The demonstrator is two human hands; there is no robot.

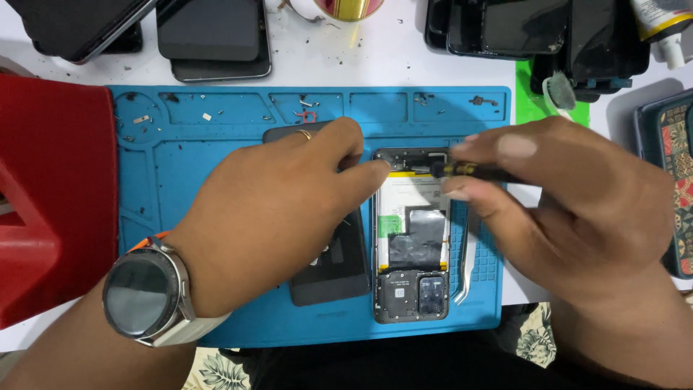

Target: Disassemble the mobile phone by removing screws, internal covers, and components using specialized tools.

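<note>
Worktop: white worktop (404, 54), crowded along the far edge with dark phones and screens (213, 36), more of them stacked far right (548, 29). A red box (50, 195) sits at the left.

Mat: a blue repair mat (216, 144) covers the middle, its far trays holding loose screws and small bits (307, 114).

Opened phone: lying on the mat, centre-right, back cover off (411, 238). Battery and dark foil show in the middle, camera block at the near end, a board at the far end.

Back cover: a dark panel (332, 271) lies just left of the phone, mostly under the left hand.

Left hand: the left hand (281, 217), ring on one finger and watch on the wrist, reaches across, fingertips pressing at the phone's far left corner. Grip is narrow, steadying the frame, not clasping anything.

Right hand: the right hand (577, 202) pinches a black-and-yellow screwdriver (469, 171) between thumb and fingers, tip at the phone's far end.

Tweezers: metal tweezers (465, 267) rest along the phone's right edge, untouched.

Step in hand: looks like work on a screw at the far-end board, with the frame held still.

Next move calls for: by my reading, a square tip in the screw head, light downward pressure, and the left fingers keeping the phone from sliding.
</note>
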